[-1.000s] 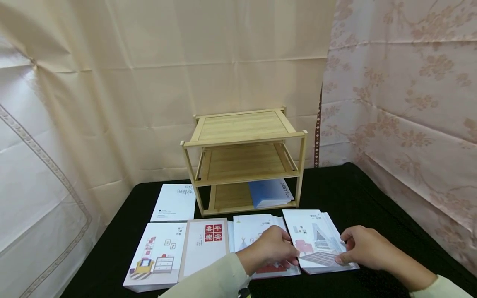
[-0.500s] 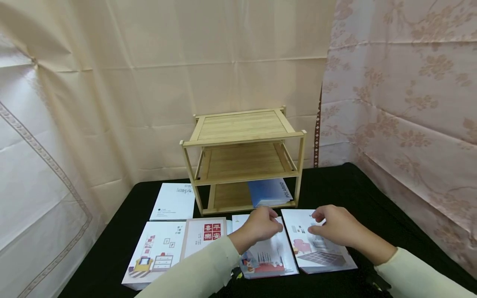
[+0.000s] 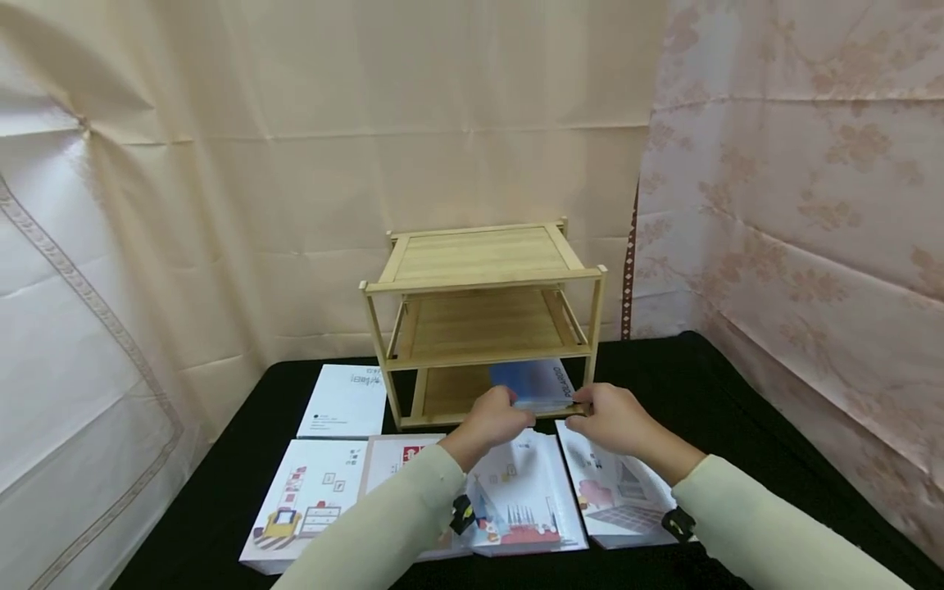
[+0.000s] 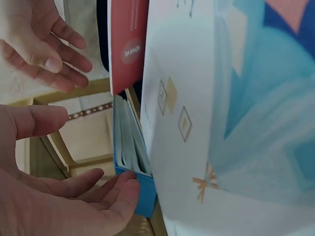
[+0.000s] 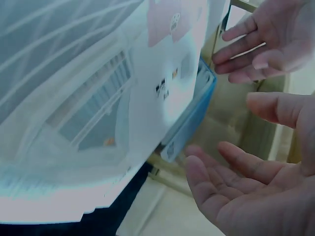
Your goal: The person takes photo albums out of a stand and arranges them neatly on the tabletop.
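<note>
A blue book lettered POLAROID (image 3: 537, 381) lies at the right end of the wooden rack's (image 3: 487, 352) bottom shelf. My left hand (image 3: 494, 419) is at its front left corner, and my right hand (image 3: 612, 416) at its front right corner, beside the rack post. In the left wrist view, left fingertips (image 4: 129, 184) meet the blue cover (image 4: 146, 199), thumb held apart. The right wrist view shows my right hand (image 5: 266, 182) with fingers loosely extended just off the book's blue edge (image 5: 192, 125). Nothing is gripped by either hand.
White illustrated books lie in a front row: one with a yellow armchair (image 3: 302, 500), one with red square characters (image 3: 391, 447), one under my left wrist (image 3: 516, 508), one with a pink chair (image 3: 619, 500). Another white book (image 3: 342, 401) lies left of the rack. Curtains (image 3: 221, 246) surround the black-covered table.
Both hands have left the front books and moved forward to the blue book on the bottom shelf. The books and rack stay in place.
</note>
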`<state>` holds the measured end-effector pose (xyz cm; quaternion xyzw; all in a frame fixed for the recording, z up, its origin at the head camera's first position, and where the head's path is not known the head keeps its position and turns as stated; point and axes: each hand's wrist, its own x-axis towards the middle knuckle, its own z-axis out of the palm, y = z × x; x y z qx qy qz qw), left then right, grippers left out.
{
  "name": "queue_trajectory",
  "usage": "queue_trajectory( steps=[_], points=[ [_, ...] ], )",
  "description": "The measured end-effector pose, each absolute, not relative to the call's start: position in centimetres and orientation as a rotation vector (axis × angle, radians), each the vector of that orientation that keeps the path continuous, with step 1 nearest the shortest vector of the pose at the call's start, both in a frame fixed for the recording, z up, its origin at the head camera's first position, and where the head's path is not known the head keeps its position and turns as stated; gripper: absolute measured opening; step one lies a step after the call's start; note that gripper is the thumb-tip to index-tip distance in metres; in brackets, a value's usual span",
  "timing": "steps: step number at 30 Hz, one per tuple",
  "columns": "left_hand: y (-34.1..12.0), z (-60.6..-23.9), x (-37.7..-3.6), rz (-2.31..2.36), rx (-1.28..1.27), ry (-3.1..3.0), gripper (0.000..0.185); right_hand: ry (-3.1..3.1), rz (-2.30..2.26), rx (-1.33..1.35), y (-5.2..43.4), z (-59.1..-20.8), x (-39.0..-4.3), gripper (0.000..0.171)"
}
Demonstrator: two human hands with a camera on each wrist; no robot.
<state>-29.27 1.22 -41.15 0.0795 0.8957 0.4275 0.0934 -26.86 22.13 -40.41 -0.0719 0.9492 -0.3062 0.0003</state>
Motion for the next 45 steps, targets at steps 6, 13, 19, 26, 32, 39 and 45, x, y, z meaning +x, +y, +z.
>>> queue_trajectory(
  steps=[6, 13, 19, 26, 32, 39, 45],
  points=[
    [1.6, -42.1, -30.2, 1.433, 0.209, 2.582, 0.053, 2.987, -0.98, -0.201, 21.0, -41.3, -28.2, 0.055],
    [1.7, -42.7, -31.5, 1.513, 0.118, 2.594, 0.051, 3.015, -0.942, -0.175, 19.9, -41.7, -29.9, 0.061],
    [1.5, -43.1, -32.3, 1.551, 0.06, 2.59, 0.049, 2.952, -0.947, -0.106, 19.5, -41.5, -31.4, 0.06],
    [1.3, -43.5, -32.8, 1.573, 0.016, 2.571, 0.054, 2.852, -1.001, -0.016, 18.9, -42.1, -32.6, 0.024],
    [1.3, -43.3, -33.0, 1.598, 0.018, 2.564, 0.05, 2.828, -1.017, 0.025, 18.7, -42.3, -33.0, 0.025],
    [1.0, -43.0, -33.2, 1.695, -0.06, 2.461, 0.06, 2.901, -0.988, 0.01, 18.7, -42.3, -33.4, 0.032],
    [0.1, -43.2, -33.3, 1.828, -0.18, 2.308, 0.079, 2.92, -0.947, 0.009, 18.7, -42.7, -33.2, 0.028]
  ],
)
